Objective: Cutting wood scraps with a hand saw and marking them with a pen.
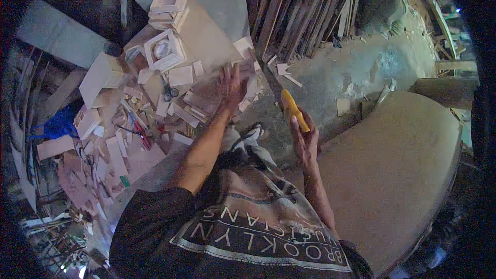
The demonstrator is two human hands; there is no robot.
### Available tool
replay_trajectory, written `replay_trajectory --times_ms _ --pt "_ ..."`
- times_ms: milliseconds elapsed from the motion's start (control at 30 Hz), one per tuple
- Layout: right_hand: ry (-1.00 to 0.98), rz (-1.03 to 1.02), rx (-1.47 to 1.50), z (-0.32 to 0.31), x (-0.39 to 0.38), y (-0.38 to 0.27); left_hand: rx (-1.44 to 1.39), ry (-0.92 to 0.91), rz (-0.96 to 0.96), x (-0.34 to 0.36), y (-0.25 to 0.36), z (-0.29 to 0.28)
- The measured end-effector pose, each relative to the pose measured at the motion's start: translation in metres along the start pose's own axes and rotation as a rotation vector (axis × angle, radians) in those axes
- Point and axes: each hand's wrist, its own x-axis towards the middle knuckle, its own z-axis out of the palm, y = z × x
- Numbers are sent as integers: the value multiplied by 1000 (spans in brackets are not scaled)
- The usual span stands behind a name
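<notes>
My right hand (pixel 306 137) is wrapped around the yellow handle (pixel 295 111) of a handsaw. Its dark, narrow blade (pixel 273 80) slants up and to the left, reaching the edge of the wood pieces beside my left hand. Fingers stretched out, my left hand (pixel 232 87) lies palm down on a flat brownish piece of wood (pixel 204 94). What lies under the palm is hidden. A small pale wood block (pixel 242 47) sits just beyond my fingertips. Whether the blade's teeth touch wood cannot be made out.
Small wooden box-like frames (pixel 164 50) and offcuts crowd the left, with red-handled pliers (pixel 143 137) among them. Long planks (pixel 305 10) lean at the back. A large brown rounded board (pixel 392 175) fills the right. Wood scraps (pixel 287 72) lie on the concrete floor (pixel 330 82).
</notes>
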Motion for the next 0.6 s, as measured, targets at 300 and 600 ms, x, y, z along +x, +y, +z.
replay_trajectory --times_ms 300,600 --pt "-24 77 120 39 10 -38 300 26 222 23 -39 54" --pt "15 -24 -102 39 21 -33 -214 143 142 32 -20 75"
